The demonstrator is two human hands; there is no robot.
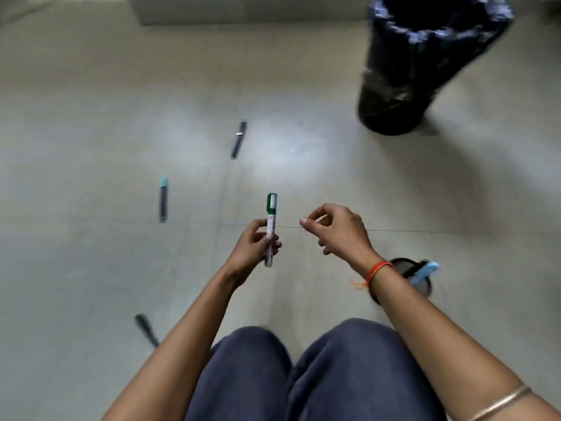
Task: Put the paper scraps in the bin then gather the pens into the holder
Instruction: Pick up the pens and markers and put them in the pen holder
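Two hands: left hand grips green marker, right hand pinched, contents unclear; holder half hidden.
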